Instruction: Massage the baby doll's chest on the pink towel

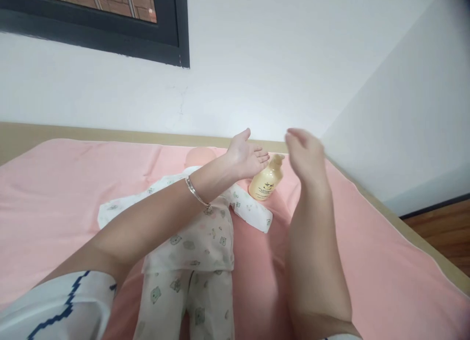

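Loosely open, empty, left hand [246, 156] (palm up), right hand [304, 154], bottle [267, 179] just below.

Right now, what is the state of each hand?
Left hand: open, palm up, holding nothing.
Right hand: blurred, apparently open, holding nothing.

Our right hand [304, 154] is blurred, and we cannot tell its fingers apart. Our left hand [246, 159] and its forearm hide most of the doll's head [198, 156] and part of the pump on the bottle [265, 183], whose label is too small to read. The legs of the doll [205, 232] run off the bottom edge, and the window [110, 27] is cut by the top edge.
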Demonstrator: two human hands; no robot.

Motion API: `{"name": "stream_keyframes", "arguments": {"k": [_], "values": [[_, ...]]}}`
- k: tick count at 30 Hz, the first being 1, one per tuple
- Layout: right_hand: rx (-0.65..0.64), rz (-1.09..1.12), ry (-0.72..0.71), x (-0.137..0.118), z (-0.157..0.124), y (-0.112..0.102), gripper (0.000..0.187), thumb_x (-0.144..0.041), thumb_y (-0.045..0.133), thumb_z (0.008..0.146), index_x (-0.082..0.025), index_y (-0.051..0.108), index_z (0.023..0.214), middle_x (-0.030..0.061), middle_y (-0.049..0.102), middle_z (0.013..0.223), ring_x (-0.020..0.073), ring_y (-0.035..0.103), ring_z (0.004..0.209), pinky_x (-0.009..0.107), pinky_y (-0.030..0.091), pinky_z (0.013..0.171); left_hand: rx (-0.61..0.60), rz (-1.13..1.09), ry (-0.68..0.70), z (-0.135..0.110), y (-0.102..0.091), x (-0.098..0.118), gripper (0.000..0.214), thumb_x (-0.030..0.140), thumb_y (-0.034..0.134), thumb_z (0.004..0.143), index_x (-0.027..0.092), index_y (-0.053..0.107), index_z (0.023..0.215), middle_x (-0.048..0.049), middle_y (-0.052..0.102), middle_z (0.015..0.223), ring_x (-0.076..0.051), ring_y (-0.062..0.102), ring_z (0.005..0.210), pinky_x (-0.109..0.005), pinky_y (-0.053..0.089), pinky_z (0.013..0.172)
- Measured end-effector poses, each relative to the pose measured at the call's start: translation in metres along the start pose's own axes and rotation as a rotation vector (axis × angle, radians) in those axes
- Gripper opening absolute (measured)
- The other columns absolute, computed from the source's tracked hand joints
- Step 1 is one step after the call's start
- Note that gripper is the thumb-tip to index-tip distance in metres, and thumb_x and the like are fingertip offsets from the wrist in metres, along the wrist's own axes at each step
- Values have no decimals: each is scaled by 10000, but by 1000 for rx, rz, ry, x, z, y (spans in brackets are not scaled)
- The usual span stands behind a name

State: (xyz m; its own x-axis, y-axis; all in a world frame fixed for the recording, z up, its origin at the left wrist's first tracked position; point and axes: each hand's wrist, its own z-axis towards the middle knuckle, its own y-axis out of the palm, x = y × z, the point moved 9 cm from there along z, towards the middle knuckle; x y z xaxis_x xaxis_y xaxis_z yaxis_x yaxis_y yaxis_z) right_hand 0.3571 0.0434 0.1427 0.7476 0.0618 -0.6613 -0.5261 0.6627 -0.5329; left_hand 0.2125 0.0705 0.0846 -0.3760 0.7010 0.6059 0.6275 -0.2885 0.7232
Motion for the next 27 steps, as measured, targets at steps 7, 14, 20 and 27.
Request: {"name": "stream_keyframes", "arguments": {"k": [7, 14, 20, 27], "values": [[-319, -323, -44, -14, -21, 69, 648, -471, 217, 1148, -134, 738, 1334, 194, 635, 1556, 386, 405, 1621, 703, 157, 1350, -29, -55, 19, -4, 10, -2, 695, 511, 306, 1094, 39, 539, 1548, -249, 703, 1370, -307, 728, 1287, -334, 646, 1003], [-344, -574, 23, -14, -22, 73, 794, -472, 133, 1155, -66, 813, 1207, 231, 719, 1428, 383, 453, 1591, 631, 171, 1362, 52, 5, -26, -42, -30, 2, 733, 464, 267, 1099, -24, 429, 1620, -287, 557, 1593, -308, 550, 1537, -366, 543, 1210], [-409, -747, 78, -13, -22, 74, 678, -459, 256, 1127, -106, 834, 1111, 250, 780, 1260, 419, 652, 1363, 631, 318, 1270, 44, 27, 94, -107, -50, 27, 685, 410, 257, 1086, 108, 339, 1695, -210, 514, 1666, -271, 487, 1591, -418, 459, 1294], [-241, -811, 11, -17, -28, 71, 561, -451, 343, 1083, -161, 815, 1171, 232, 700, 1351, 435, 621, 1307, 681, 372, 1190, 118, 226, 338, -148, -65, 73, 613, 350, 174, 1109, 123, 593, 1494, -149, 702, 1405, -299, 566, 1521, -461, 547, 1146]]}}
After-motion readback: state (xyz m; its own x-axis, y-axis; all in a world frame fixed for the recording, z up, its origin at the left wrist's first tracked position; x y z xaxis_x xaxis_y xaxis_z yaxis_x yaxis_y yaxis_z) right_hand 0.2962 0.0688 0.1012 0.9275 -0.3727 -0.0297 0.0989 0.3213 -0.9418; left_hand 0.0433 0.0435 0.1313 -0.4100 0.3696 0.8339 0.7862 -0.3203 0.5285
